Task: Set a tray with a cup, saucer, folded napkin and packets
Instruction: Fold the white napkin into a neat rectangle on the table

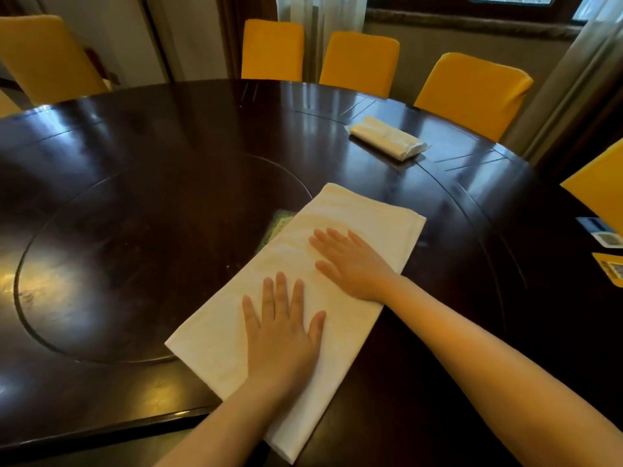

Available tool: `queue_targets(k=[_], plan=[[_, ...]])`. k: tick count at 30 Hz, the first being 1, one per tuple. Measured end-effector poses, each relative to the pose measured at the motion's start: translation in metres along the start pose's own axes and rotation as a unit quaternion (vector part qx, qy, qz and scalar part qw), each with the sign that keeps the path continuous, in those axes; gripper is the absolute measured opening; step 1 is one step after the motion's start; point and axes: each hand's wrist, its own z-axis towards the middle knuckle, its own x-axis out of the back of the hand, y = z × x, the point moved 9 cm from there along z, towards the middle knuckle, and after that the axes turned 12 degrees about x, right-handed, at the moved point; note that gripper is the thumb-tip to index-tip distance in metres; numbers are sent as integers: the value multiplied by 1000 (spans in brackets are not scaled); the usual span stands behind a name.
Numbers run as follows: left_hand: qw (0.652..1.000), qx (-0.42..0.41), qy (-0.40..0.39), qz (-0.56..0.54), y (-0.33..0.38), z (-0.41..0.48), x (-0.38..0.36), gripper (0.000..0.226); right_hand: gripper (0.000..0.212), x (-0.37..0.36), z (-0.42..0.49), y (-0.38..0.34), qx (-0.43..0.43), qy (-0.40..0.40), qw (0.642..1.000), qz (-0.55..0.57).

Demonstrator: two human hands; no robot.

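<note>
1. The napkin (360,214) lies as a long folded band on the near right of the counter (135,230).
2. My left grip (283,335) and right grip (352,264) rest flat on it, fingers spread, pinching nothing.
3. I should press evenly outward, so the crease sets sharp.

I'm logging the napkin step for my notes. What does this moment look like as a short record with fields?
napkin: white, folded into a long strip, lying flat on the table
left hand: fingers straight, palm down on the napkin's near half
right hand: fingers straight, palm down on its far half
table: dark, round, glossy
wrapped pack: on the far right, apart from both hands
</note>
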Motion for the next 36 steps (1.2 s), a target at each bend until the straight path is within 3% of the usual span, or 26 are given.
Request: queue_targets(k=[9, 14, 17, 20, 23, 27, 36], plan=[[1000, -19, 23, -5, 2, -6, 9, 64, 57, 27, -37, 132, -211, 6, 976, -49], [983, -172, -8, 70, 40, -58, 2, 56, 59, 27, -38, 137, -233, -8, 971, -46], [984, -152, -61, 76, 37, -79, -6, 64, 60, 27, -42, 136, -250, -18, 967, -57], [981, -166, -46, 93, 37, -77, -6, 63, 59, 36, -42, 127, -275, -16, 960, -56], [981, -162, -77, 70, 37, -74, -12, 61, 57, 33, -37, 72, -178, 26, 984, 9], [983, -155, -70, 73, 37, -76, -13, 66, 60, -6, -56, -13, -24, -21, 999, 15], [976, -106, -145, 121, 29, -91, -27, 82, 64, 20, -80, 116, -294, 17, 956, -3]])
